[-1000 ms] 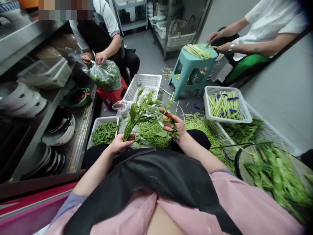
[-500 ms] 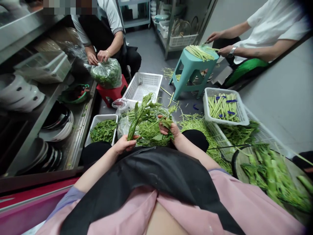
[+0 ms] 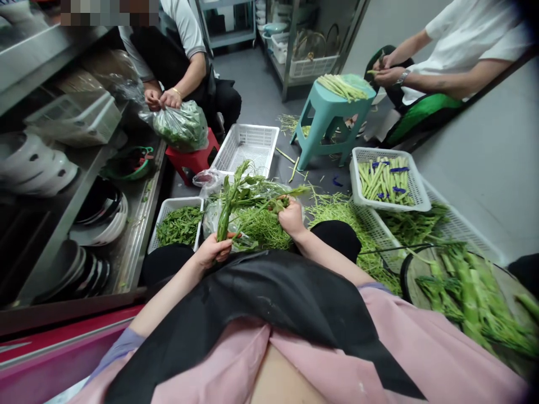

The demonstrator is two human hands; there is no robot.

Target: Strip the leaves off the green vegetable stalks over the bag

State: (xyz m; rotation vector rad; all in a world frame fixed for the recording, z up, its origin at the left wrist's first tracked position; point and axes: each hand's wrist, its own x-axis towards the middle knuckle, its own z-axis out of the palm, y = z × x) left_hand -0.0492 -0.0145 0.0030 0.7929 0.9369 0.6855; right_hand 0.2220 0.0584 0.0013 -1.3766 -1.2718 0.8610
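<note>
In the head view my left hand [image 3: 214, 249] is closed round a bunch of leafy green shoots [image 3: 228, 212], which stands upright above the fist. My right hand [image 3: 291, 217] is closed on a few leafy green stems [image 3: 281, 204] to the right of that bunch; its fingertips are partly hidden. Below and between both hands lies a heap of thin green stems [image 3: 263, 224] on clear plastic. Left of the heap, a white basket [image 3: 152, 242] holds picked green leaves [image 3: 179, 224].
Ahead is a white basket [image 3: 273, 146]. A co-worker grips a bag of greens [image 3: 181, 126] on a red stool [image 3: 189, 160]. Another co-worker sits by a teal stool [image 3: 314, 132] bearing pale stalks [image 3: 343, 87]. Bundled stalks [image 3: 385, 182] and broccoli-like stems [image 3: 467, 292] are to the right; shelves [image 3: 138, 224] stand left.
My right hand has turned and its fingers have closed on the stems. My left hand has barely moved. The co-worker at the right has drawn both hands back from the teal stool.
</note>
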